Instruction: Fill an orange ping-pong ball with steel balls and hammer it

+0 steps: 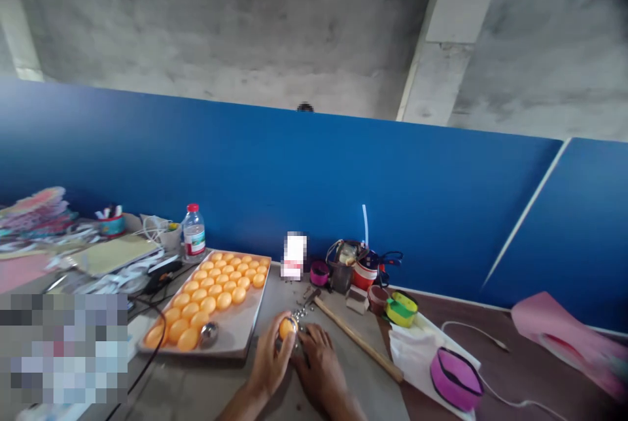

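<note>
My left hand point(271, 361) is closed round an orange ball point(287, 327) on the grey tabletop. My right hand point(318, 361) lies beside it, fingers curled near the ball and small metal bits point(300, 314); what it holds, if anything, I cannot make out. To the left lies a flat tray point(235, 336) with several rows of orange balls point(216, 290) and one shiny metal ball point(209, 333).
A wooden-handled hammer point(356, 339) lies right of my hands. Behind stand a water bottle point(194, 233), small cups and tape rolls point(363, 274), a yellow-green roll point(401, 310). A pink pouch point(455, 378) sits on white paper. Cables and papers crowd the left. A blue partition point(343, 185) backs the table.
</note>
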The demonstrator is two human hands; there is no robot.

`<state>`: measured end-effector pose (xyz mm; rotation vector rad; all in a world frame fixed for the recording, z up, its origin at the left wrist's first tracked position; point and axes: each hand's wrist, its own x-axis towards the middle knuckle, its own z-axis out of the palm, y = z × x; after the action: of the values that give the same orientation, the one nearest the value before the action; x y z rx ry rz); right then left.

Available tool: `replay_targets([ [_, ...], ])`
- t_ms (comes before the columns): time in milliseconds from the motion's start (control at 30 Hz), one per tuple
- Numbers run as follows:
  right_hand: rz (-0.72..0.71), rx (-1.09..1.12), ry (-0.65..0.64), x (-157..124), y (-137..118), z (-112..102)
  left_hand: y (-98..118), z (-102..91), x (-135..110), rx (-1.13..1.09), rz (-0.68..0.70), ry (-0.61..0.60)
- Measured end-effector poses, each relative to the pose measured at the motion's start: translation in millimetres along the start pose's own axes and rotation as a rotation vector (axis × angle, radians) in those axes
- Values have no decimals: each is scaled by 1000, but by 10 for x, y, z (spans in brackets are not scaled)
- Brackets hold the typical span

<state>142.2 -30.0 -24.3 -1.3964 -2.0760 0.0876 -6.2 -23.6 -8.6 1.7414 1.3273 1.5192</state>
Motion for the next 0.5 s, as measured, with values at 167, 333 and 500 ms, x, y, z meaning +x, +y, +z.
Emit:
replay_targets([
  [167, 0, 34, -17, 8, -78, -125, 2, 5, 4, 6, -1, -7],
  [333, 2, 45, -23, 4, -106, -168, -2, 43, 8, 32, 42, -50],
  [500, 15, 35, 16, 8, -91, -93, 135, 59, -14, 35, 92, -67],
])
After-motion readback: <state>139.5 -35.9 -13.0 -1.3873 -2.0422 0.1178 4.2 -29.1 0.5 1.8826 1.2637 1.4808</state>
